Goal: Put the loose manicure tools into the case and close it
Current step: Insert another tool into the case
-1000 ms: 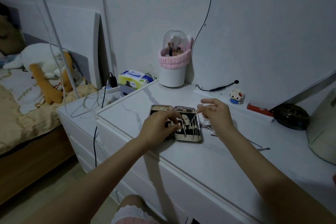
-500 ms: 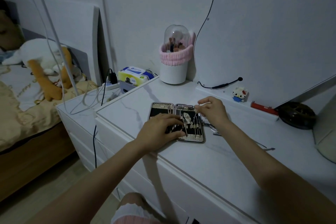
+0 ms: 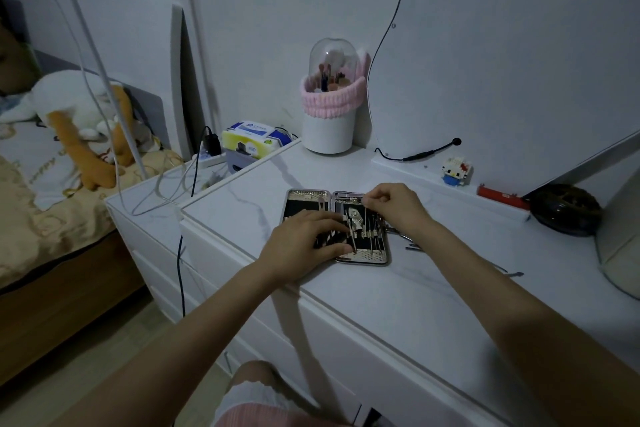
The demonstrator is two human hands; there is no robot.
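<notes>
Your left hand (image 3: pixel 304 241) lies flat on the open case (image 3: pixel 334 226) at the dresser's (image 3: pixel 398 305) front edge, fingers spread over its middle. Your right hand (image 3: pixel 393 206) pinches a thin metal tool (image 3: pixel 365 215) over the right half, its long axis running toward you, in line with the slots. More loose tools (image 3: pixel 412 242) lie just right of the case, nearer your right hand.

Just one wide-angle cam on my head, looking forward and down over my arms at the white dresser top (image 3: pixel 398 295). It's close in, with the wall right behind.
</notes>
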